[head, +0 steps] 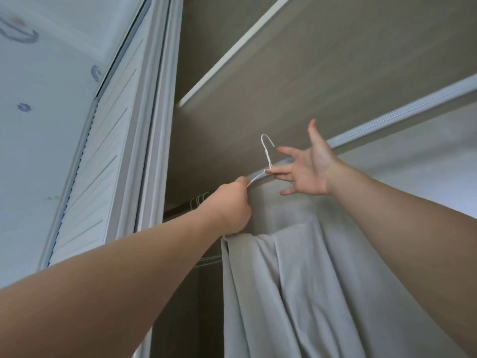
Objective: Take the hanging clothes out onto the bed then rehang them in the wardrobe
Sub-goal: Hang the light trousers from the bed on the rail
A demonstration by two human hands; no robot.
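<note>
White wire hanger [267,155], gripped in my left fingers [242,183], bears the grey garment [296,280]. Open right fingers [282,172] steady the neck for hooking.

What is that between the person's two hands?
In the head view, a white wire hanger: the left hand grips its shoulder, and the right hand touches its neck with straight fingers. Grey cloth hangs below.

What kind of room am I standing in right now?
Probably a bedroom, at an open wardrobe: shelf overhead, white wire hangers on a dark rail, and a grey garment on a hanger.
</note>
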